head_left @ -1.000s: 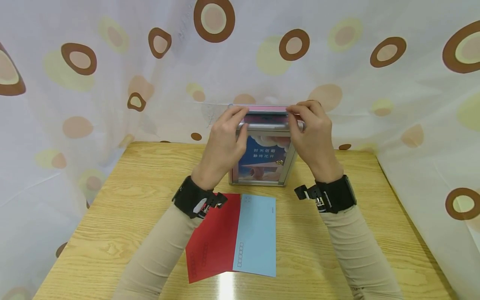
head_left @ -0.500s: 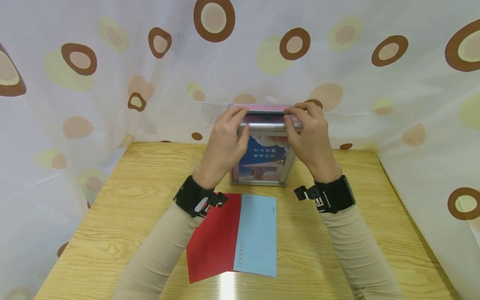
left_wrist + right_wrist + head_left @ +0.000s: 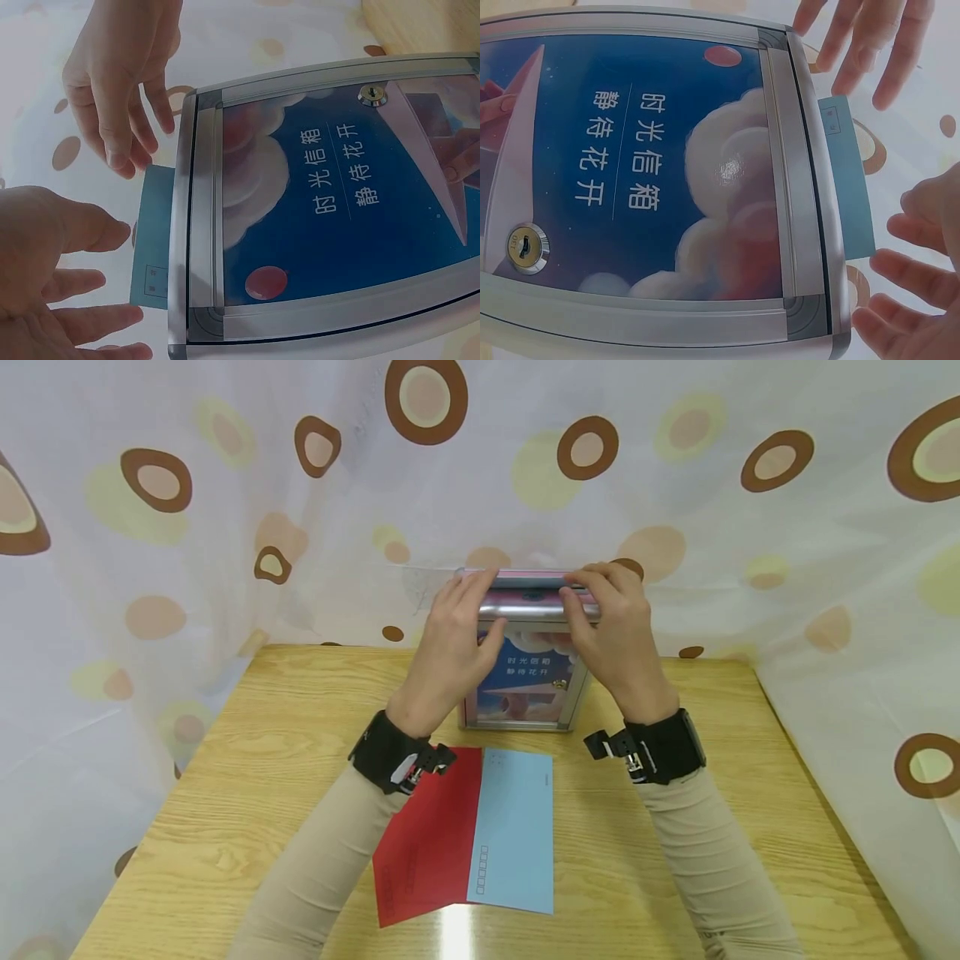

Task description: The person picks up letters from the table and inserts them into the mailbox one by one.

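Note:
A silver-framed letter box (image 3: 525,664) with a blue pictured front and a small lock (image 3: 373,94) stands upright at the back of the table. From its top a narrow strip of a blue-green envelope (image 3: 154,232) sticks up, most of it hidden inside. My left hand (image 3: 452,639) is at the top left of the box, fingers loosely spread and fingertips right at one end of the envelope. At the other end is my right hand (image 3: 618,631), its fingertips close against the envelope's edge. In both wrist views the thumbs stand off from the paper, pinching nothing.
On the wooden table (image 3: 300,727), in front of the box, lie red envelopes (image 3: 438,835) partly under a light blue envelope (image 3: 513,831). A patterned white curtain (image 3: 487,502) hangs right behind the box and along both sides.
My right hand has shifted slightly left along the top of the box. My left hand's thumb has swung right. The letter box and the envelopes on the table stay put.

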### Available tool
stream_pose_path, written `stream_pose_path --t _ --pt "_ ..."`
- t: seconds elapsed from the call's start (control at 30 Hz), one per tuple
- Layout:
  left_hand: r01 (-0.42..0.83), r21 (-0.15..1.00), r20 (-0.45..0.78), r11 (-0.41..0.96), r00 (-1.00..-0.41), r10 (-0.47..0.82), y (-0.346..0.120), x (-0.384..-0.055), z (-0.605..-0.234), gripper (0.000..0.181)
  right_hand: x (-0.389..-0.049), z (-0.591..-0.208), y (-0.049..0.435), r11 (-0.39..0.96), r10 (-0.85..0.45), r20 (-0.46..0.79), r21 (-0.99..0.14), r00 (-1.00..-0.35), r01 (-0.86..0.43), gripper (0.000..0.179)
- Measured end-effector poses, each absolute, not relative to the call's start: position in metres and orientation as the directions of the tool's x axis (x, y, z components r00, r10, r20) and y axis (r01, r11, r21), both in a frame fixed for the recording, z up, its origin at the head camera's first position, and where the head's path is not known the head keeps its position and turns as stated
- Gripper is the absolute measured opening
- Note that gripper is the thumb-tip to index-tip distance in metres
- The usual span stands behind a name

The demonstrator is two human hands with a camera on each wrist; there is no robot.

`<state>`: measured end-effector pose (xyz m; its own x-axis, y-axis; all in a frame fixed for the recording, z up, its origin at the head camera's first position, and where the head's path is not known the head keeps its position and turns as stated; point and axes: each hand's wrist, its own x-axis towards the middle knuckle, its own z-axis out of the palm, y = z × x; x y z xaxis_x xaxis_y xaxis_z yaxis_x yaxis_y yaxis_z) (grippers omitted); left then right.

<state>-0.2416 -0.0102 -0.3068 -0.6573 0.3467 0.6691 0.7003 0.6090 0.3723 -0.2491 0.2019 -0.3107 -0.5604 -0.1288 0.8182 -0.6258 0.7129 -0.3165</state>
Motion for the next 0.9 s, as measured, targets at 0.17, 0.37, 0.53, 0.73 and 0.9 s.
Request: stream_pose_path --t 0.17,0.37,0.53,0.73,0.9 --pt "0.685 0.372 0.622 0.626 -0.685 0.379 -0.01 -0.242 -0.306 0.063 -0.251 -0.313 0.202 0.724 -0.143 0.805 -0.311 -0.576 -0.616 0.024" --pt "0.668 0.344 0.571 0.66 -0.707 0.418 -0.011 -0.241 -0.305 0.074 -0.25 -0.316 0.201 0.737 -0.173 0.777 -0.305 -0.605 -0.603 0.029" --pt "0.657 0.31 0.555 0.687 -0.712 0.43 -0.011 -0.233 -0.308 0.075 -0.242 -0.317 0.195 0.723 -0.208 0.81 -0.251 -0.549 -0.644 0.03" --pt "0.646 0.262 0.525 0.717 -0.719 0.455 -0.017 -0.206 -0.325 0.079 -0.215 -0.323 0.188 0.716 -0.289 0.807 -0.173 -0.514 -0.676 0.039" --pt "0.643 0.217 0.505 0.734 -0.718 0.48 -0.028 -0.18 -0.353 0.081 -0.184 -0.337 0.186 0.747 -0.314 0.754 -0.178 -0.577 -0.64 0.056"
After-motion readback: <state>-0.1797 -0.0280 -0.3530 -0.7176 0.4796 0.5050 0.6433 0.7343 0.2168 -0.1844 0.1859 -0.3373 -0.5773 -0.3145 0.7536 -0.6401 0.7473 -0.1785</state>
